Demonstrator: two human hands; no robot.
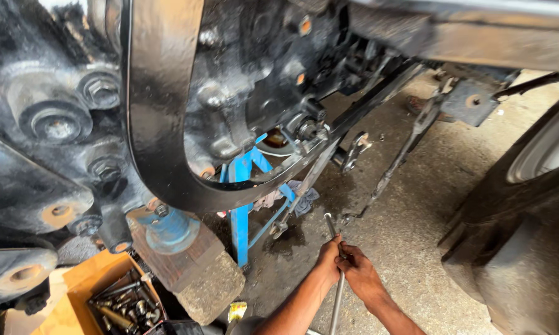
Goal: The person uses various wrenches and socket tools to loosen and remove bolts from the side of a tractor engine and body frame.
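While both fists close around it, the long metal rod (pixel 337 273) runs between left hand (pixel 329 253) and right hand (pixel 360 273).

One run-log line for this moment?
left hand: grips metal rod | right hand: grips rod | nearby: blue stand, box of bolts

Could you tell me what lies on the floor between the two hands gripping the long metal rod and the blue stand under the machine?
In the head view, only bare, oil-stained concrete floor separates the hands on the rod from the blue stand.
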